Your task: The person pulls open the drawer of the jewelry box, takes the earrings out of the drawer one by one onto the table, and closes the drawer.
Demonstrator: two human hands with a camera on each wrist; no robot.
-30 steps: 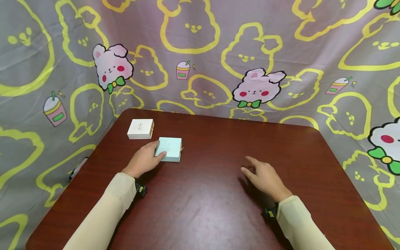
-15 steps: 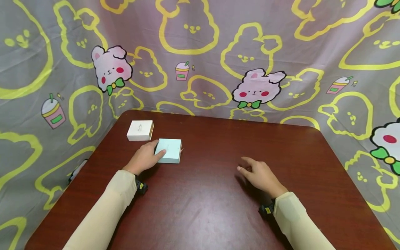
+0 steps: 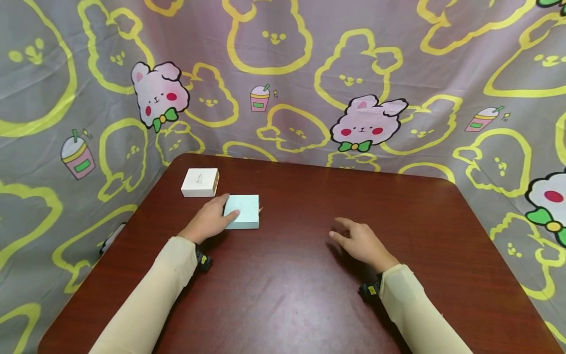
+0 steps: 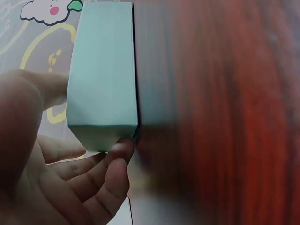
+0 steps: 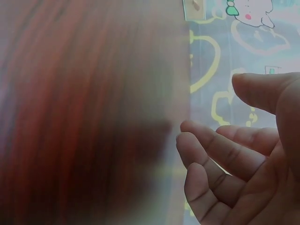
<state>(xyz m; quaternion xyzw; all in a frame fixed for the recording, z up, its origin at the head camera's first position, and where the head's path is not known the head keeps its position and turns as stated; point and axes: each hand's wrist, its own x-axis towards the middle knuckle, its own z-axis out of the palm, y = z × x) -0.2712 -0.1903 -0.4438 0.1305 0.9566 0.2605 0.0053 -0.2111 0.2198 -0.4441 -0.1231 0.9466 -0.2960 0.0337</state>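
A small light-blue box (image 3: 246, 208) lies flat on the left part of the table. My left hand (image 3: 206, 221) grips its left end, with the thumb over the top and the other fingers along the side. Seen by the left wrist camera, the pale box (image 4: 103, 65) has fingertips (image 4: 123, 149) curled at its near lower edge. Well to the right, my right hand (image 3: 362, 243) hovers low over the wood, holding nothing. In the right wrist view, its fingers (image 5: 234, 157) are loosely bent and the thumb stands apart.
A white box (image 3: 200, 182) with small dark lettering stands just behind and left of the blue one. The dark red-brown table (image 3: 283, 290) has rounded far corners. Patterned grey cloth (image 3: 300, 83) with yellow outlines hangs around its back and sides.
My right hand has drifted left and slightly farther from me, toward the light-blue box. The left hand keeps its grip, and both boxes stay in place.
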